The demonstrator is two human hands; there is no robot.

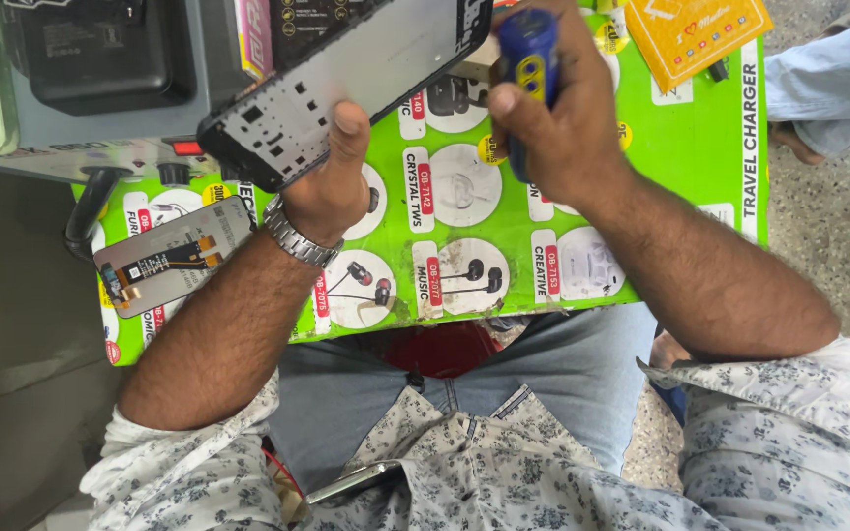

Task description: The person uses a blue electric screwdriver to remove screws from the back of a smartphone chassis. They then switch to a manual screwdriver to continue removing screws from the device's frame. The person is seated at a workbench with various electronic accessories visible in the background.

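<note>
My left hand (332, 182) grips an opened phone frame (346, 84), a black-edged body with a silvery inner plate, held tilted above a green printed board. The thumb presses on the plate's lower edge. A metal watch (299, 236) sits on that wrist. My right hand (563, 108) is closed around a blue screwdriver handle (528, 59) with yellow marks, held upright beside the frame's right end. The tool's tip is hidden behind the frame and hand.
The green board (681, 187) with earphone pictures covers the work surface. A loose phone screen panel (171, 258) lies face down at its left. A yellow box (696, 29) rests at top right. Another person's sleeve (833, 79) is at far right.
</note>
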